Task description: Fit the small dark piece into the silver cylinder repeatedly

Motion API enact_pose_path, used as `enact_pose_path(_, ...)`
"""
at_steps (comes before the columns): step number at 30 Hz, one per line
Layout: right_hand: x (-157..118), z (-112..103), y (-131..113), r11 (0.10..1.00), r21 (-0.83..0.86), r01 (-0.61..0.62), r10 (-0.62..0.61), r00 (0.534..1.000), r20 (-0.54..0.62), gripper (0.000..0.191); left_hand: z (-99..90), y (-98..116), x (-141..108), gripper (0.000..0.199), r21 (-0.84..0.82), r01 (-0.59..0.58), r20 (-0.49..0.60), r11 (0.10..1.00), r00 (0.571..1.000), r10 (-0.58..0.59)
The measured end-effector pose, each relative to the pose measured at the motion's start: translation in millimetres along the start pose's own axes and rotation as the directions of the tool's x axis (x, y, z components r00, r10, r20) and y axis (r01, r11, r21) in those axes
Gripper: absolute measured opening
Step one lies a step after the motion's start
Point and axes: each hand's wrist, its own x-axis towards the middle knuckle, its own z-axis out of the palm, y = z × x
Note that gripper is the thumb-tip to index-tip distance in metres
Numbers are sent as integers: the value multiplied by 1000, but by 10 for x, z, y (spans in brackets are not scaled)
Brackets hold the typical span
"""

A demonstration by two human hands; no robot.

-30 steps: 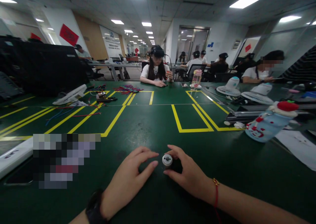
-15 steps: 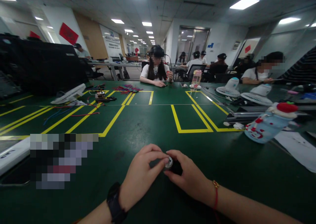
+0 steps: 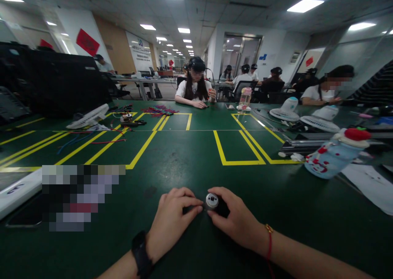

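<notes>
A small motor [image 3: 211, 201], a short silver metal cylinder, stands low over the green table with its round end face up. That face shows a dark centre and small holes beside it. My right hand [image 3: 235, 213] holds the motor's side between thumb and fingers. To the left of the motor, my left hand [image 3: 176, 211] has its thumb and fingertips pinched close together, just beside the metal. Whatever those fingertips hold, if anything, is too small to make out.
The green table [image 3: 172, 238] bears yellow tape lines. A blue bottle with a red top [image 3: 333, 154] stands right, near metal rails [image 3: 294, 144] and white fans [image 3: 319, 123]. Coloured wires [image 3: 159, 110] lie far left. A person [image 3: 196, 84] sits opposite.
My left fingertips have come off the motor's top and moved left and slightly down, uncovering its end face. My right hand keeps its hold on the motor.
</notes>
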Motion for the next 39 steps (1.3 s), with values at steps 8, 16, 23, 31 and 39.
enact_pose_path(8,-563,-805,656,927,-320,-196,128,967,-220,46,-401,-411,-207,27,-172,114,-50,978,991,-124)
enact_pose_path(16,-999,-1281,969,821,-518,-240,51,934,-353,59,-401,-743,-337,28,-190,178,-18,966,983,-184)
enact_pose_path(23,-252,-456,126,870,-468,156,-177,984,0,34,-350,-711,-319,26,-178,133,-16,975,990,-138)
enact_pose_path(31,132,-323,-61,951,-298,86,-63,994,88,17,-372,-683,-338,25,-166,119,-10,979,992,-123)
enact_pose_path(39,-778,-1447,825,752,-571,-329,158,931,-329,29,-351,-648,-319,24,-197,118,6,973,993,-119)
